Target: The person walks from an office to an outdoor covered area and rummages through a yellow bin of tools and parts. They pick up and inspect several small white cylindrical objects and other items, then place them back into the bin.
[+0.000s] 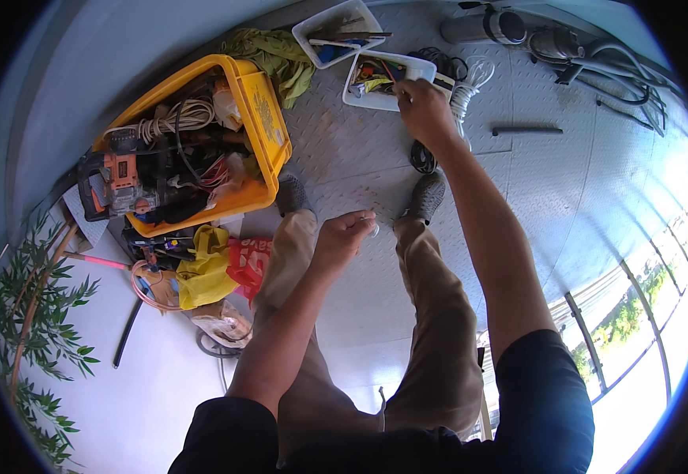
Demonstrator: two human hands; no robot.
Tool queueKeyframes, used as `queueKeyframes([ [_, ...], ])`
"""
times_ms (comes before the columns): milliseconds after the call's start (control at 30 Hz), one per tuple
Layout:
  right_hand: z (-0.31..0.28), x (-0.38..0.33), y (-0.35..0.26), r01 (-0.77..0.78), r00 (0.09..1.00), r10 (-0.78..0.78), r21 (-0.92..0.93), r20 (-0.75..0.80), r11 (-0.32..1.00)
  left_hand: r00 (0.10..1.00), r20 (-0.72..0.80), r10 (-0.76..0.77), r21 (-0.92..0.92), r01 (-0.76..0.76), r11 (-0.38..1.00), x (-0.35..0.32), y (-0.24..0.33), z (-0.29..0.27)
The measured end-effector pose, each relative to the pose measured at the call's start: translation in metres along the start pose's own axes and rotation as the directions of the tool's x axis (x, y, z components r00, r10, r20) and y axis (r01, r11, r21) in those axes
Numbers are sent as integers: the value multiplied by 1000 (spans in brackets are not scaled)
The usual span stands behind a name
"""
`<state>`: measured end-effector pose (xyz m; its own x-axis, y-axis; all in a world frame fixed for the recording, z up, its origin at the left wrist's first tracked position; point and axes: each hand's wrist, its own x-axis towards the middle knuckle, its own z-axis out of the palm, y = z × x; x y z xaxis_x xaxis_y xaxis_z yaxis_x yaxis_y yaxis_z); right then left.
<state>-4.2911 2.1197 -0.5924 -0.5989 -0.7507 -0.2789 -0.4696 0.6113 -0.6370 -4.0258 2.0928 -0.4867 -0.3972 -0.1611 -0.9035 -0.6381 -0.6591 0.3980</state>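
My left hand (pixel 344 239) is closed in a pinch in front of my knees. Between its thumb and fingers sits a small, shiny, clear or metallic piece (pixel 374 230), too small to name. My right hand (pixel 426 112) reaches out to the near right edge of a white plastic bin (pixel 372 101). Its fingers are curled together, and whatever they hold, if anything, is hidden. Inside that bin lie hand tools (pixel 373 73), some with yellow, red and blue parts. My right hand covers the bin's right side.
At left stands a yellow crate (pixel 263 118) with cables and an orange-black power tool (pixel 123 178). Behind are a second white bin (pixel 306 33) and green cloth (pixel 277 59). White cable (pixel 461 103), a black tube (pixel 527 130) and hoses (pixel 628 75) lie right; yellow and red bags (pixel 206 268) near left.
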Motion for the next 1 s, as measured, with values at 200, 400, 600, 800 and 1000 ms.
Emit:
queueKeyframes([
  [200, 77, 83, 18, 117, 911, 105, -493, 399, 862, 999, -26, 24, 88, -22, 996, 27, 7, -11],
  [400, 2, 40, 20, -9, 1000, 12, -122, 26, 992, 996, 7, -90, -153, 90, 984, 33, 8, -9],
  [600, -35, -68, 48, -550, 832, 500, 234, 242, 802, 978, 59, -201, -303, 210, 930, 36, 14, 11],
  [800, 24, -81, 43, -425, 905, 421, 212, 63, 880, 981, 3, -196, -274, 190, 943, 44, 12, 7],
  [1000, 24, -3, 16, -20, 988, 58, 250, -146, 968, 990, 27, -135, -507, 130, 852, 53, 8, -1],
])
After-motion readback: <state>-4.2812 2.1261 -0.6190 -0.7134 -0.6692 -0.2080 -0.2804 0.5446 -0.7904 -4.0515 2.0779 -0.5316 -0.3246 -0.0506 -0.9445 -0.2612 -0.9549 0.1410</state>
